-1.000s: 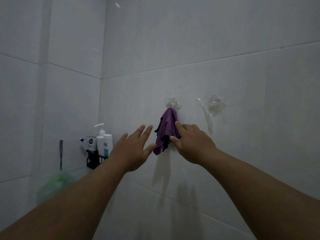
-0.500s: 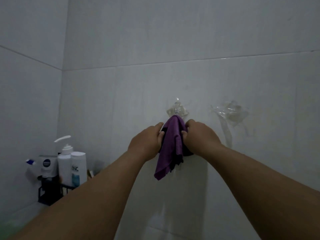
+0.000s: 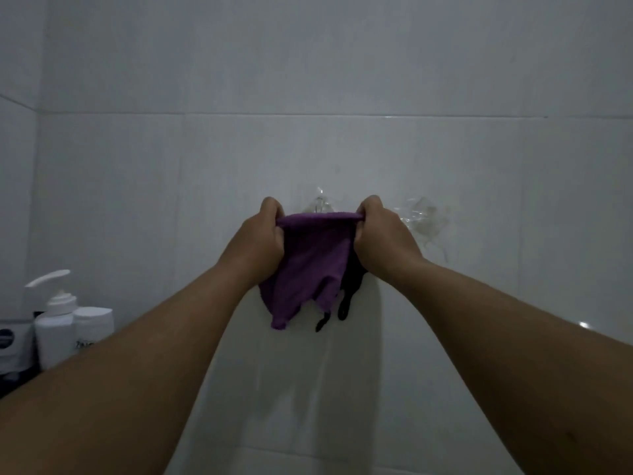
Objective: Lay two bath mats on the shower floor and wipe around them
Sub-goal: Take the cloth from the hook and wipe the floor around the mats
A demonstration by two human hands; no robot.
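A purple cloth hangs in front of the white tiled wall, its top edge stretched flat just below a clear wall hook. My left hand grips its upper left corner and my right hand grips its upper right corner. A black piece of fabric dangles behind the cloth's right side. I cannot tell whether the cloth still rests on the hook. No bath mat or shower floor is in view.
A second clear hook is stuck to the wall right of my right hand. At the lower left stand a white pump bottle, a white tube and a small jar on a dark rack.
My left hand reached over and took the cloth. Both hands have since spread apart, pulling its top edge out flat. The view has moved closer to the wall.
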